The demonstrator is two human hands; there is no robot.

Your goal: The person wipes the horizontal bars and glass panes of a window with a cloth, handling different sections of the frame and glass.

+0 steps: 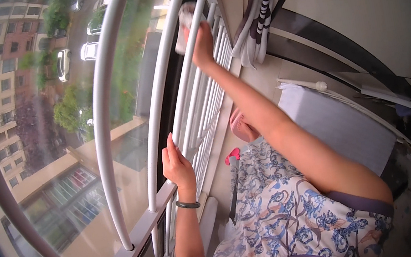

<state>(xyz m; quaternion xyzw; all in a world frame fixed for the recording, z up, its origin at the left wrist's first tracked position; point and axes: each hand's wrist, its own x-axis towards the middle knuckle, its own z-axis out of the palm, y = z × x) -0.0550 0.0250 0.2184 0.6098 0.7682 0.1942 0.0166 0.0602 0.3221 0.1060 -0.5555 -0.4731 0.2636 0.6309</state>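
Note:
My right hand (202,47) reaches through a row of white metal bars (190,73) and holds a pale cloth (184,18) beside the dark window frame (171,81). The cloth is blurred and partly covered by a bar. Lower down, my left hand (178,166) is at a white bar near the crossrail (162,198), its fingers close together around it and the index finger pointing up. A dark bangle (187,204) circles the left wrist. Beyond the bars is the window glass (124,89).
Through the glass, parked cars (63,65), trees and buildings (2,99) show far below. Striped curtains (255,37) hang beside the window. A white cloth-covered piece (332,121) stands on the floor to the right, near my foot in a pink slipper (243,127). A bright pink item (232,156) lies by the wall.

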